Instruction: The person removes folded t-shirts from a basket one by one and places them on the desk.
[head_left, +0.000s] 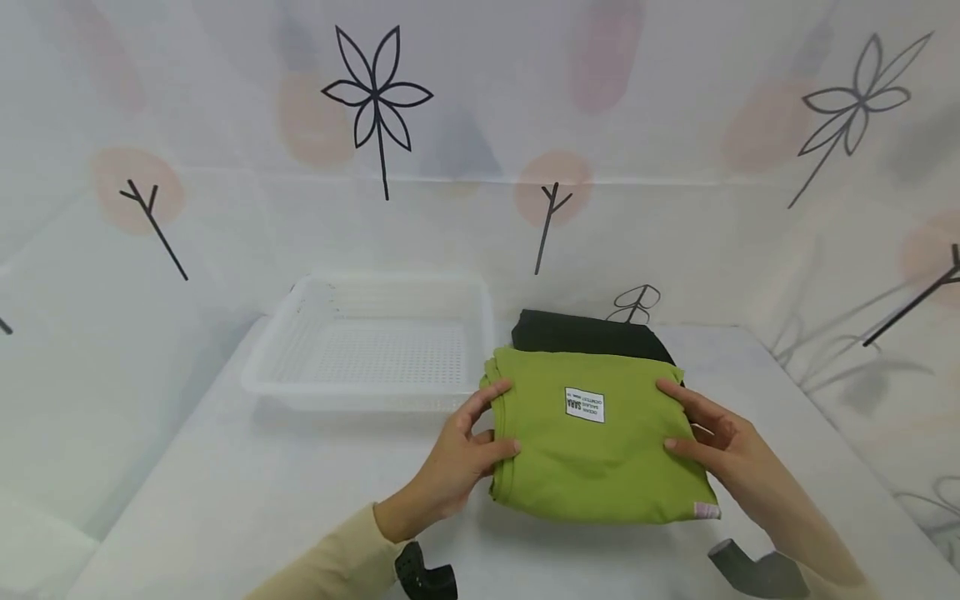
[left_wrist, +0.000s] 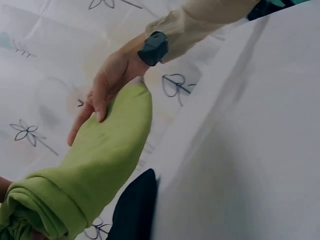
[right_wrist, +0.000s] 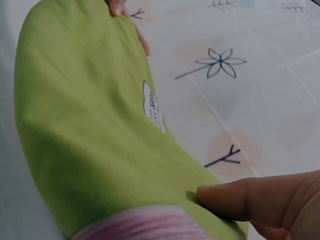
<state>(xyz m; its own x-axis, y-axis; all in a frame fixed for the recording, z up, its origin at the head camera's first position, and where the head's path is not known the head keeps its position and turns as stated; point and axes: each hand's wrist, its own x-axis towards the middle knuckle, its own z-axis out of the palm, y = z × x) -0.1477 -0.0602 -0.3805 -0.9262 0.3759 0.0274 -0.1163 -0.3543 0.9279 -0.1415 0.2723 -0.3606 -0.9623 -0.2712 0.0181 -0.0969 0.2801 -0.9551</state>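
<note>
Both hands hold a folded lime-green cloth garment [head_left: 592, 467] up over the table, a white printed label [head_left: 585, 405] on its upper face. My left hand [head_left: 461, 458] grips its left edge, thumb on top and the other fingers partly hidden beneath. At the right edge my right hand [head_left: 716, 437] pinches the cloth the same way. A pinkish tag [right_wrist: 145, 225] shows at the corner near the right hand. Layered folds [left_wrist: 45, 200] show at the left end in the left wrist view. Behind the green garment lies a folded black cloth [head_left: 592, 332], partly covered by it in the head view.
A white perforated plastic basket [head_left: 367, 392] stands at the back left of the white table [head_left: 360, 517]. A pale patterned curtain [head_left: 465, 108] with flower and twig drawings rises behind the table and along its sides.
</note>
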